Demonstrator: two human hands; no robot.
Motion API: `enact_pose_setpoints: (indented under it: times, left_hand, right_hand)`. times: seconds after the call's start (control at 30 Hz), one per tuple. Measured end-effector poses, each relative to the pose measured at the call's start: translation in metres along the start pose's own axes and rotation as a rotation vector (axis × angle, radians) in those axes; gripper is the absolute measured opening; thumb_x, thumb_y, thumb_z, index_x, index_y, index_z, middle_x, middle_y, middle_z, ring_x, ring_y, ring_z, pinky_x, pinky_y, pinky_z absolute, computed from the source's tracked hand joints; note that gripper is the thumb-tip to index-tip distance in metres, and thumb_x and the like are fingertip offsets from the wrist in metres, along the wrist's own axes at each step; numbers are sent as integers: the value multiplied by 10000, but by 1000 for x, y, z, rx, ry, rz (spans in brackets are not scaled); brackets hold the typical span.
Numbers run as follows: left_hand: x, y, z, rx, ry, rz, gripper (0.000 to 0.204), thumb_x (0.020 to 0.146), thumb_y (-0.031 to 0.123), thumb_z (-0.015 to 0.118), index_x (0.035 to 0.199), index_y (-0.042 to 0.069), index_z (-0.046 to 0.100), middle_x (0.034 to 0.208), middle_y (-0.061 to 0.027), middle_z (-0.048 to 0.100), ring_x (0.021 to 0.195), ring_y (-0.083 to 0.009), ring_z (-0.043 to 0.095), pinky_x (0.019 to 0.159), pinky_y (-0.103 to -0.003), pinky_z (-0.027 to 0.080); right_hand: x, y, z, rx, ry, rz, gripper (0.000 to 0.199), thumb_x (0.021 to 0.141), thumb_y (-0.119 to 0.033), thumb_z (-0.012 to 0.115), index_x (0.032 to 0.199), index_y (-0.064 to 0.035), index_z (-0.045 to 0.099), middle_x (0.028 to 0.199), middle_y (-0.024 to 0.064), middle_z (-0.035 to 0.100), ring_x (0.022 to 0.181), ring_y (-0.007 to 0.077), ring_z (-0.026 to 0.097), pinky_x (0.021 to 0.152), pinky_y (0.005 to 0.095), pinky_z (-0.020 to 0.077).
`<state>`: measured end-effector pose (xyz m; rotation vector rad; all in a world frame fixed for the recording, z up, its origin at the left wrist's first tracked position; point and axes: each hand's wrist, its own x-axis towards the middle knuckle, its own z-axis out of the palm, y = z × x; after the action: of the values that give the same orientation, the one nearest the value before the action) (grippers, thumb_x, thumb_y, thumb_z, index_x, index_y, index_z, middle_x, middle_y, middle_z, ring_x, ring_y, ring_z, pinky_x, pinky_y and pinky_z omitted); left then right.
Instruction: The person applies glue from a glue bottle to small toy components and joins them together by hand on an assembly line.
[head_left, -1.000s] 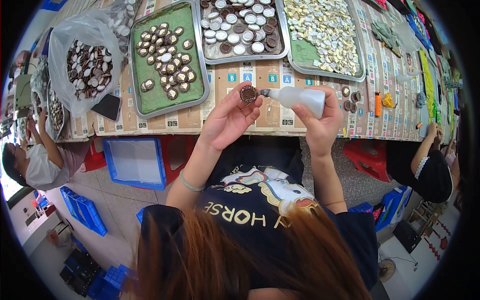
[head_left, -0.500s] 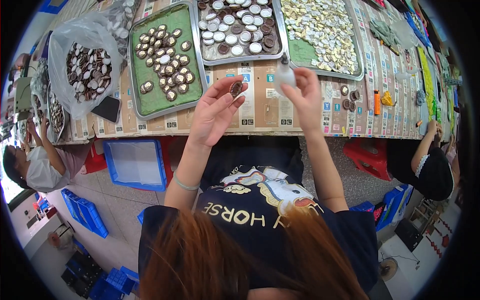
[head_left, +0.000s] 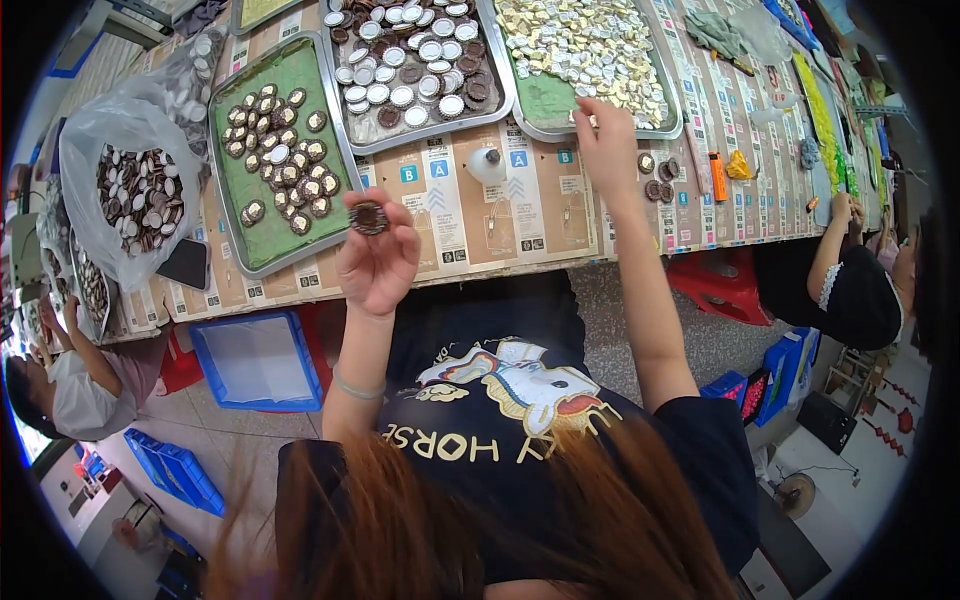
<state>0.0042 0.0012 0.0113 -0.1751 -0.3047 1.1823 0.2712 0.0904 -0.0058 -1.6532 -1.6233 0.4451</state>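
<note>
My left hand holds up a round brown piece with a scalloped edge, pinched between thumb and fingers above the table's near edge. My right hand is at the near edge of the metal tray of small gold-and-white pieces. Its fingertips are drawn together, and what is between them is too small to make out. Between my hands a white squeeze bottle with a dark tip stands on the cardboard-covered table.
A green-lined tray holds brown pieces with gold centres; another tray holds white and brown rounds. Left are a plastic bag of pieces and a phone. Loose brown rounds and an orange lighter lie right. Other people sit on both sides.
My right hand has put the white bottle down on the table and moved to the gold pieces' tray. The left hand, still with the brown piece, is lower and farther left. The view has shifted.
</note>
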Motion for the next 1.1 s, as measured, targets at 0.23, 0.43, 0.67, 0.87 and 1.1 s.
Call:
enact_pose_setpoints:
  times: [0.23,0.43,0.67,0.87,1.1]
  left_hand:
    - [-3,-9,-1,434,359,-42,303,809,19,485,1105,79,479,1172,-112,444,1085,-254,436,908,-330,394]
    - [-11,-6,3,393,383,-41,273,821,31,476,1091,62,477,1160,-130,447,1062,-245,455,900,-319,400]
    - [-14,-4,7,354,393,-52,314,826,76,487,1134,45,430,1141,-138,453,1035,-248,468,883,-319,408]
    - [-14,-4,7,445,476,-89,340,840,126,480,1150,17,391,1092,-136,478,972,-215,494,850,-301,422]
    - [-8,-15,13,498,499,-153,348,860,154,446,1166,5,376,1093,-141,490,963,-204,511,839,-298,422]
  right_hand:
    - [24,1,4,-559,-267,-80,132,619,-97,631,726,-22,618,782,142,563,784,304,492,730,367,397]
    - [23,-2,11,-490,-352,45,132,640,-59,561,768,-47,593,755,134,587,785,294,533,712,365,428]
    - [22,-14,10,-493,-288,-129,146,686,-50,558,824,-15,593,760,152,586,728,287,566,652,357,447]
    - [-22,-66,-9,252,-184,100,101,760,-38,565,847,11,580,743,43,555,666,84,517,598,195,408]
    - [-74,-100,-5,677,-320,204,97,746,42,567,834,4,554,826,14,550,758,70,521,663,187,418]
